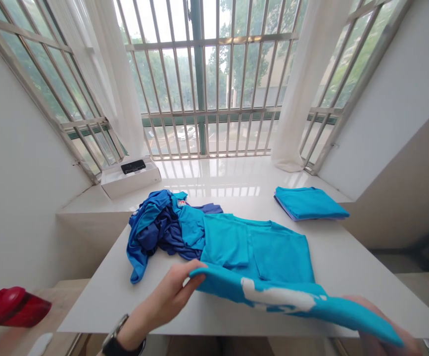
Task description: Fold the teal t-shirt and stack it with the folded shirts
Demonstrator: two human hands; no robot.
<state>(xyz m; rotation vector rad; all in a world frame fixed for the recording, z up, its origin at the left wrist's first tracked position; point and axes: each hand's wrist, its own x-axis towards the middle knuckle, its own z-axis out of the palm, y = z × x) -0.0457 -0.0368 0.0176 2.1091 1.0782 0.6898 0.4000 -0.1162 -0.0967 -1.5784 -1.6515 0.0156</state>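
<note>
the turquoise fabric shirt [281, 252], low centre-right, points its neckline up-frame; its raised near band runs longest, sloping down rightward. left hand [179, 289] pinches one end; right hand's [385, 321] grip is blurred, unclear. a crumpled blue garment heap [158, 227] abuts it leftward on the white worktop [362, 277].

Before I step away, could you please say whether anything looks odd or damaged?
Only the blue heap at the left of the table looks untidy, crumpled unlike the folded stack at right. No spill or damage shows.
</note>
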